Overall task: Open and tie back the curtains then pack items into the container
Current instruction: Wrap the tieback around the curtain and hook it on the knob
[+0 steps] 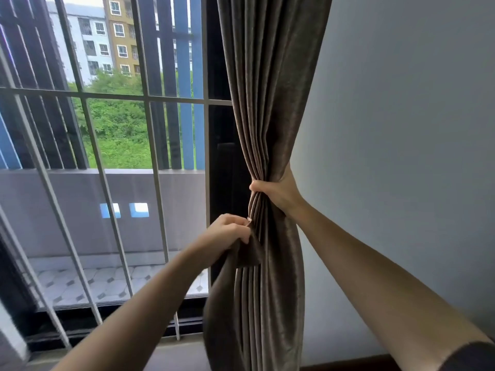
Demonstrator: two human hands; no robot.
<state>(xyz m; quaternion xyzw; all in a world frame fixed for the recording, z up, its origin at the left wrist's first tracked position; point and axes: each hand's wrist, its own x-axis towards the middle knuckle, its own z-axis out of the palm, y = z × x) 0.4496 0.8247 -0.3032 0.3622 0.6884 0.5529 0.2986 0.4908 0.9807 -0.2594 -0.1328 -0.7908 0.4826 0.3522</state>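
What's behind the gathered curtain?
Behind the curtain: dark window frame at its left edge, grey wall at right. Right hand grips it; its far fingers and any hook are hidden.

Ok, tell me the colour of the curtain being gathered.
Plain greyish brown with a slight sheen, no pattern: the curtain, seen in the head view.

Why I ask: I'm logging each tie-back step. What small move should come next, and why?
Probably the left hand should draw the flat fabric strip it pinches around the curtain, just below the right hand: that hand already grips the folds bunched tight, and nothing yet binds them.
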